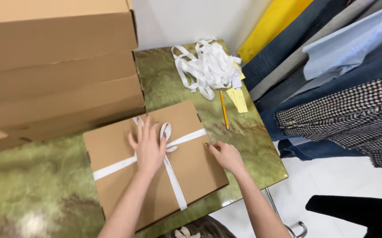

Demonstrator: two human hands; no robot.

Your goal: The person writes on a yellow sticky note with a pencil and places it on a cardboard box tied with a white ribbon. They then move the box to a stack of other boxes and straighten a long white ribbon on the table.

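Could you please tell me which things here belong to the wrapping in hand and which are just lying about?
In hand: flat brown cardboard box, white ribbon bow, left hand, right hand.
Lying about: stacked cardboard boxes, loose white ribbon pile, yellow pencil, hanging clothes.

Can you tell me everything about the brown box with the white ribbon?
The box is flat, brown cardboard, closed, lying turned at an angle on the green marbled table. A white ribbon crosses it both ways and is tied in a bow near the middle. The left hand lies flat on the lid beside the bow; the right hand rests at the right edge. Its near corner reaches the table's edge.
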